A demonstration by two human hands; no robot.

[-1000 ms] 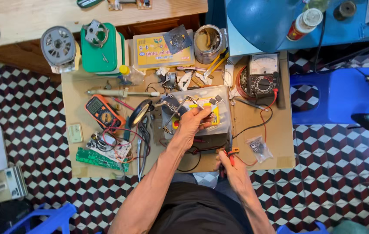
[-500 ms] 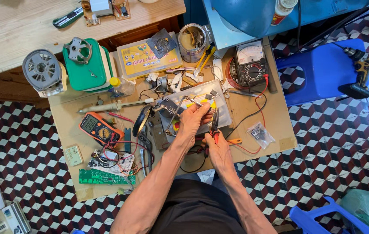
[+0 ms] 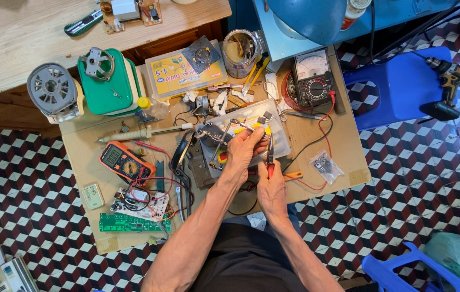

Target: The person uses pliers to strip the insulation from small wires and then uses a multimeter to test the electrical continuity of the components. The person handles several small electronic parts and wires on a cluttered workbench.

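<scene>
cardboard covers the low bench (image 3: 349, 162), and the work sits at its centre so both forearms can rest near the body. left hand (image 3: 242, 148) lies curled over the near edge of a clear plastic parts box (image 3: 281, 132), fingers closed on a small metal part at about the box's middle; what the part is cannot be told at this size. right hand (image 3: 271, 189) is closed round the red handles of a slim pair of pliers (image 3: 270, 154), nose pointing away from the body toward the left fingertips, which suggests the left hand steadies the piece while the tool works on it. a helping-hand clamp stand (image 3: 213, 135) stands just left of the box, touching or nearly so. meters are set at arm's reach on either side: an orange multimeter (image 3: 124, 162) to the left, a black analogue meter (image 3: 312, 78) to the upper right, its red lead (image 3: 324, 130) trailing across the bench. a green circuit board (image 3: 132, 223) lies near the front left edge. against the frame half a second earlier, the right hand has risen from the bench edge and brought the pliers closer to the left fingers; the left hand keeps its place on the box.
</scene>
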